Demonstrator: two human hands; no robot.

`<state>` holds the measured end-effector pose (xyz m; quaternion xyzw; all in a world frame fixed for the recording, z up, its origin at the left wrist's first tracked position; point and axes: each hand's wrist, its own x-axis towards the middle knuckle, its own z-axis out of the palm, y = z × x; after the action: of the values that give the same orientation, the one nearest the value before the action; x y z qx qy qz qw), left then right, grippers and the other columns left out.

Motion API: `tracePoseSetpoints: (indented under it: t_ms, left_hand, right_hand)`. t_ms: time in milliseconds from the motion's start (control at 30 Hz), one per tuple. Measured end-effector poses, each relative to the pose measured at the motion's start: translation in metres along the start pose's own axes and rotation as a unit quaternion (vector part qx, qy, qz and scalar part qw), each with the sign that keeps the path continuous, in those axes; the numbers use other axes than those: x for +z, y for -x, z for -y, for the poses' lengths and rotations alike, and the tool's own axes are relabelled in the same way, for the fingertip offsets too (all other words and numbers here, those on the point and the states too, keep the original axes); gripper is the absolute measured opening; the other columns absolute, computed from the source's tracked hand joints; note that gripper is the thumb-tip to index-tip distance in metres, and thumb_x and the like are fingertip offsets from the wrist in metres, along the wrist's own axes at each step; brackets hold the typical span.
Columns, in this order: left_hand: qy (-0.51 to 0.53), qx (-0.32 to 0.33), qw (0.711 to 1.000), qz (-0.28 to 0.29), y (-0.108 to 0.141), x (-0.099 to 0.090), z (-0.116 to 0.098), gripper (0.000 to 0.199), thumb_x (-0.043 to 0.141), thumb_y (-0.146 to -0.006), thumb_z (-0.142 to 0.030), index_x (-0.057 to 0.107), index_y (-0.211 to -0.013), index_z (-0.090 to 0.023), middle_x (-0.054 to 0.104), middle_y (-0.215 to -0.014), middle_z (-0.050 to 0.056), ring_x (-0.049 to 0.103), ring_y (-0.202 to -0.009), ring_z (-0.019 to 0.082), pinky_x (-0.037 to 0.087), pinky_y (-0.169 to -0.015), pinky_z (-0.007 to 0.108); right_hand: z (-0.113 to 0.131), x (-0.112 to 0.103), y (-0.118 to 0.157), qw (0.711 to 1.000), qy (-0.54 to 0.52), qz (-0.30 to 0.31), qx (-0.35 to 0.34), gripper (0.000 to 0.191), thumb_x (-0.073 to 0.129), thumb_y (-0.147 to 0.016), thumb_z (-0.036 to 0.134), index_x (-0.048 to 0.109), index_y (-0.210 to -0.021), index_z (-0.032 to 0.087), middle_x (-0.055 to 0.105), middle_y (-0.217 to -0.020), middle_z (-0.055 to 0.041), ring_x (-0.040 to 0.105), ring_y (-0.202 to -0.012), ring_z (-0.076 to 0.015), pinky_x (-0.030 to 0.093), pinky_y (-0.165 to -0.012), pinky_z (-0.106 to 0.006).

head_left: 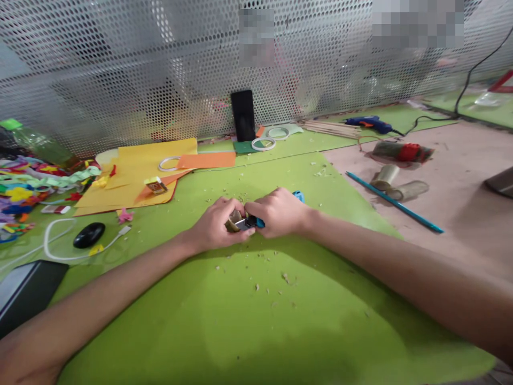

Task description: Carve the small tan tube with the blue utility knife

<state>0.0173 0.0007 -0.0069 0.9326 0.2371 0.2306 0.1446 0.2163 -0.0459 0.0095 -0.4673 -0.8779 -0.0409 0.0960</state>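
Observation:
Over the green table [240, 321], my left hand [214, 227] is closed around a small brownish-green, hollow-looking piece [231, 224], mostly covered by the fingers. My right hand [278, 213] grips a blue utility knife [297, 196], whose back end shows beyond the knuckles. A flat grey blade [244, 223] reaches from the right fist to the piece, and both thumbs are close together there. Whether the blade cuts into the piece is hard to see. Small pale shavings [285, 277] are scattered on the table below and behind the hands.
Left lie yellow sheets [140, 160], a black mouse [89, 235] and a white cable [48, 240]. A phone [243, 115] leans on the perforated metal screen [160, 64]. Right are a blue stick [395, 202], short brownish tubes [409, 190] and a glue gun [368, 123].

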Motion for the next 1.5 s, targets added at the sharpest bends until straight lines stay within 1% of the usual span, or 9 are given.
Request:
tracePoseSetpoints:
  t_ms: [100, 300, 433, 567, 733, 833, 967, 1233, 1500]
  left_hand:
    - [0.011, -0.016, 1.0, 0.005, 0.001, -0.001, -0.001, 0.036, 0.066, -0.074, -0.05, 0.05, -0.088, -0.021, 0.056, -0.074, -0.001, 0.052, -0.069, 0.014, 0.044, -0.065, 0.028]
    - [0.069, -0.059, 0.996, 0.022, 0.0, -0.002, -0.001, 0.049, 0.07, -0.07, -0.054, 0.048, -0.098, -0.021, 0.059, -0.079, 0.0, 0.054, -0.069, 0.014, 0.043, -0.062, 0.026]
    - [0.048, -0.041, 0.997, 0.035, -0.004, -0.004, -0.001, 0.043, 0.068, -0.072, -0.056, 0.054, -0.091, -0.02, 0.06, -0.077, 0.0, 0.055, -0.07, 0.014, 0.043, -0.064, 0.027]
    - [0.043, -0.015, 0.998, 0.042, -0.006, -0.004, -0.001, 0.042, 0.067, -0.072, -0.058, 0.055, -0.082, -0.019, 0.06, -0.075, 0.001, 0.055, -0.072, 0.016, 0.044, -0.068, 0.028]
    - [0.012, 0.029, 0.999, 0.014, -0.005, -0.003, 0.0, 0.046, 0.068, -0.069, -0.062, 0.052, -0.075, -0.019, 0.057, -0.07, 0.0, 0.052, -0.068, 0.015, 0.043, -0.071, 0.029]
    - [-0.004, 0.036, 0.999, 0.002, -0.003, -0.002, 0.0, 0.043, 0.067, -0.072, -0.058, 0.049, -0.073, -0.019, 0.054, -0.066, -0.001, 0.049, -0.063, 0.014, 0.042, -0.068, 0.029]
    - [-0.024, 0.019, 1.0, -0.001, -0.003, -0.001, 0.0, 0.039, 0.066, -0.074, -0.053, 0.047, -0.072, -0.019, 0.053, -0.064, -0.002, 0.047, -0.062, 0.014, 0.041, -0.064, 0.028]
    - [-0.045, -0.029, 0.999, 0.006, -0.005, -0.004, -0.003, 0.042, 0.06, -0.075, -0.06, 0.048, -0.074, -0.02, 0.052, -0.065, -0.001, 0.048, -0.062, 0.015, 0.04, -0.06, 0.027]
    - [-0.065, -0.038, 0.997, -0.006, -0.005, -0.001, -0.002, 0.042, 0.057, -0.079, -0.059, 0.044, -0.072, -0.02, 0.049, -0.062, -0.001, 0.046, -0.06, 0.014, 0.037, -0.057, 0.027]
  right_hand:
    - [-0.003, 0.001, 0.002, 1.0, 0.007, 0.002, -0.017, 0.023, 0.046, -0.075, 0.029, 0.063, -0.086, 0.018, 0.066, -0.066, -0.0037, 0.049, -0.052, -0.0129, 0.02, -0.051, -0.028]
    - [-0.005, 0.0, 0.005, 1.0, 0.017, 0.02, -0.005, 0.023, 0.047, -0.076, 0.031, 0.063, -0.086, 0.019, 0.066, -0.066, -0.0042, 0.049, -0.052, -0.0132, 0.019, -0.051, -0.028]
    - [-0.005, -0.001, 0.006, 0.999, 0.015, 0.029, 0.008, 0.024, 0.047, -0.077, 0.032, 0.064, -0.087, 0.019, 0.067, -0.067, -0.005, 0.049, -0.052, -0.0131, 0.019, -0.051, -0.029]
    - [-0.003, -0.002, 0.007, 0.999, 0.014, 0.036, 0.012, 0.023, 0.047, -0.076, 0.031, 0.064, -0.087, 0.019, 0.067, -0.066, -0.0047, 0.049, -0.051, -0.013, 0.019, -0.051, -0.028]
    - [0.004, -0.005, 0.008, 0.998, 0.01, 0.061, 0.025, 0.024, 0.05, -0.076, 0.032, 0.065, -0.088, 0.019, 0.067, -0.066, -0.0049, 0.05, -0.051, -0.0132, 0.02, -0.051, -0.028]
    - [0.007, -0.006, 0.008, 0.997, 0.012, 0.064, 0.044, 0.024, 0.051, -0.075, 0.033, 0.065, -0.088, 0.019, 0.067, -0.066, -0.0042, 0.052, -0.052, -0.014, 0.019, -0.051, -0.028]
    - [0.009, -0.004, 0.008, 0.996, 0.012, 0.062, 0.068, 0.025, 0.051, -0.075, 0.034, 0.065, -0.09, 0.02, 0.067, -0.068, -0.0035, 0.054, -0.053, -0.0153, 0.019, -0.05, -0.029]
    - [0.011, -0.001, 0.006, 0.991, 0.03, 0.059, 0.119, 0.03, 0.048, -0.079, 0.038, 0.063, -0.096, 0.019, 0.069, -0.074, -0.0044, 0.057, -0.057, -0.0175, 0.017, -0.05, -0.03]
    - [0.011, -0.002, 0.004, 0.989, 0.024, 0.045, 0.136, 0.03, 0.045, -0.079, 0.04, 0.062, -0.094, 0.019, 0.069, -0.073, -0.0045, 0.057, -0.056, -0.0173, 0.016, -0.049, -0.029]
